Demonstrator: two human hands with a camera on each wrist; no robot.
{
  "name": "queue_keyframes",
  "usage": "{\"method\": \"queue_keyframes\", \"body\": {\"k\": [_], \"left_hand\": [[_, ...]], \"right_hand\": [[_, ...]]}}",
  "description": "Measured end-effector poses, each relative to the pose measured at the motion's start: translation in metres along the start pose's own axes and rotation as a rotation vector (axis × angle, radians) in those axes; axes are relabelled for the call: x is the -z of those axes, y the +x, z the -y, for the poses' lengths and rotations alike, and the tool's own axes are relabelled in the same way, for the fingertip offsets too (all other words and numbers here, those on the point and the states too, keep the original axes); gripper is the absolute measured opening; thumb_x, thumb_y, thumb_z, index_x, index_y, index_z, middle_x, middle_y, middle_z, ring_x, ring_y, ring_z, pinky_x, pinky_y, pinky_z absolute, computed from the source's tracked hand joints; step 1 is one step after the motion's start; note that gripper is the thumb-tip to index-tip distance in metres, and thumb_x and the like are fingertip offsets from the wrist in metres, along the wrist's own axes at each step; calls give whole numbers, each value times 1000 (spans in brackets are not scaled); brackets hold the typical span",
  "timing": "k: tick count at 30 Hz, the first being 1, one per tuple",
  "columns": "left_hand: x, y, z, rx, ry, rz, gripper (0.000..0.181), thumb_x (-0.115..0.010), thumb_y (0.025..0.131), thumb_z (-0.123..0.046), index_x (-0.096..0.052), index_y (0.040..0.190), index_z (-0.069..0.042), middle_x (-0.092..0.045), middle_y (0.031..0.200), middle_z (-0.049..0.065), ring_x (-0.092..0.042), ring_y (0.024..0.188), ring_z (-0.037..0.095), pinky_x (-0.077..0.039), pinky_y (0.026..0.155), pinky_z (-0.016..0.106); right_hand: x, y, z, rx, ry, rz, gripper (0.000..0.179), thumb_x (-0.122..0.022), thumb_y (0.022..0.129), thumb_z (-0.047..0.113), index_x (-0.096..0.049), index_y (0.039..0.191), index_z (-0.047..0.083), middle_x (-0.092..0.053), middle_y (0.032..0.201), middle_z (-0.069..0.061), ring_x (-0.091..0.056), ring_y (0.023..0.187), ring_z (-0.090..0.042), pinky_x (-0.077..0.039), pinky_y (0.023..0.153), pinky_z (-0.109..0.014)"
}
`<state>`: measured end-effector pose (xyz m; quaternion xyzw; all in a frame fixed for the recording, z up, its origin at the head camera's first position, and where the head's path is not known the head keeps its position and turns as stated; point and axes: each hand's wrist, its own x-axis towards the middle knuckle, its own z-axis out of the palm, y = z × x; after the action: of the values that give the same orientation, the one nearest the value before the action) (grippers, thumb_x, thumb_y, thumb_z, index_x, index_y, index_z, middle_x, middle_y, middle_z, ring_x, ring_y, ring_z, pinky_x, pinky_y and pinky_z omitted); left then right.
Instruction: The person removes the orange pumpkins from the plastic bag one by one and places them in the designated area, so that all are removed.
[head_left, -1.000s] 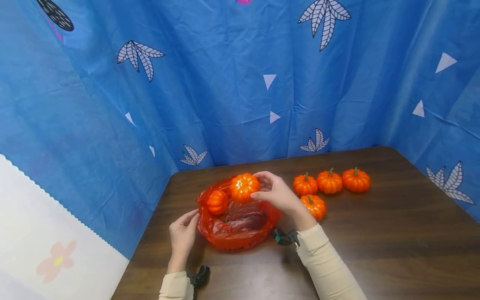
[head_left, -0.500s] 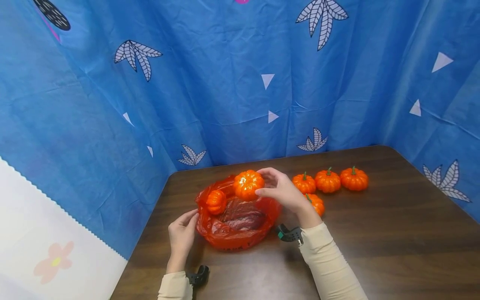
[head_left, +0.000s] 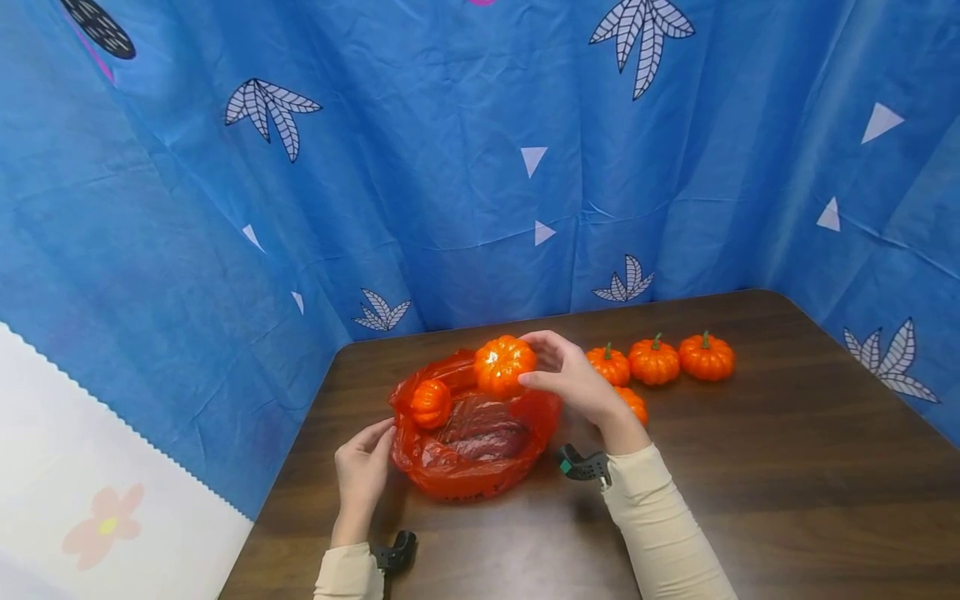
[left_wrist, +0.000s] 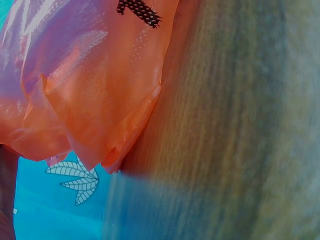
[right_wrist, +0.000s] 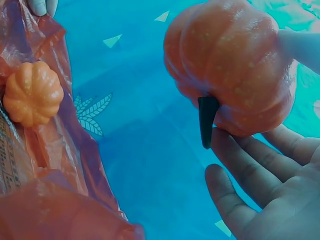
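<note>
In the head view my left hand (head_left: 362, 471) pinches the left edge of a red plastic bag (head_left: 472, 483), which stands with its mouth spread wide. My right hand (head_left: 583, 385) grips a small orange pumpkin (head_left: 505, 365) by its right side, over the far right part of the bag's mouth. The right wrist view shows this pumpkin (right_wrist: 230, 65) close up, its dark green stem (right_wrist: 207, 120) pointing down toward the fingers. Another little pumpkin (head_left: 431, 404) lies inside the bag's left side. Crinkled red film (left_wrist: 100, 100) fills much of the left wrist view.
Several more pumpkins with green stems, one of them at the right end (head_left: 707, 358), sit on the brown wooden table (head_left: 787, 467) right of the bag. A blue patterned curtain (head_left: 450, 167) hangs behind the table. White cloth (head_left: 90, 442) with a flower borders the left.
My right hand has shifted a little up and to the right in the head view with its pumpkin. The left hand stays at the bag's edge, and the camera has turned slightly.
</note>
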<state>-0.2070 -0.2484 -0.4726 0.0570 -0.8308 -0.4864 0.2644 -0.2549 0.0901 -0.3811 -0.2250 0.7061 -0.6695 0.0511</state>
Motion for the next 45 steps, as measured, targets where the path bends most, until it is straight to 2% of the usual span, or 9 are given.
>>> {"method": "queue_keyframes", "body": {"k": [5,9,13,16,21,25,30,37,45], "left_hand": [[0,-1,0,-7,-2,-2,17,-72,92,-8,-78,107,-5,-77,106,13,-63,82,-12,-53,74,6],[1,0,1,-13,-1,-5,17,-72,91,-8,-78,107,-5,-77,105,13,-64,82,-10,-53,73,7],[1,0,2,-5,5,-6,16,-72,91,-8,-78,106,-6,-78,105,12,-68,84,-3,-54,73,7],[1,0,1,0,9,-6,16,-72,92,-8,-78,107,-6,-78,105,12,-69,85,0,-53,73,7],[0,0,2,-22,4,-7,16,-72,92,-8,-78,107,-6,-78,105,12,-66,84,-6,-54,73,7],[-1,0,3,-36,1,-5,17,-71,92,-7,-78,107,-5,-77,105,13,-65,83,-9,-54,72,7],[-1,0,4,-29,-9,-1,17,-71,92,-9,-78,108,-6,-77,106,13,-67,85,-6,-54,73,7],[-1,-1,5,-23,-9,4,17,-71,93,-10,-78,108,-6,-77,106,13,-68,84,-5,-54,73,8],[-1,-1,5,-29,-13,3,17,-71,93,-9,-78,108,-6,-77,105,14,-64,83,-11,-54,73,7]], "right_hand": [[5,-2,1,-7,11,-17,57,-72,90,16,-47,140,6,-54,143,-17,-53,131,-35,-53,103,-45],[11,-3,0,-11,16,-19,56,-72,91,18,-48,140,8,-54,143,-15,-55,129,-33,-55,100,-42],[17,-5,-1,-7,47,-20,54,-70,92,16,-47,141,7,-54,142,-18,-61,121,-28,-59,94,-39],[21,-7,-2,-5,71,-29,53,-68,93,13,-47,140,5,-55,141,-19,-65,115,-22,-58,94,-44],[26,-9,-2,-13,87,-37,52,-67,93,12,-47,141,5,-54,141,-19,-66,110,-15,-56,96,-52],[30,-11,-3,-2,83,-42,52,-66,94,11,-46,141,3,-54,140,-19,-66,110,-14,-59,93,-43],[34,-13,-3,14,78,-60,52,-66,94,11,-46,141,3,-54,140,-20,-66,110,-12,-59,89,-27],[40,-16,-6,9,64,-83,52,-65,95,13,-45,141,4,-52,141,-18,-66,109,-13,-59,89,-27],[48,-20,-8,35,92,-99,49,-63,96,10,-42,140,4,-53,136,-8,-65,109,-13,-59,89,-28]]}}
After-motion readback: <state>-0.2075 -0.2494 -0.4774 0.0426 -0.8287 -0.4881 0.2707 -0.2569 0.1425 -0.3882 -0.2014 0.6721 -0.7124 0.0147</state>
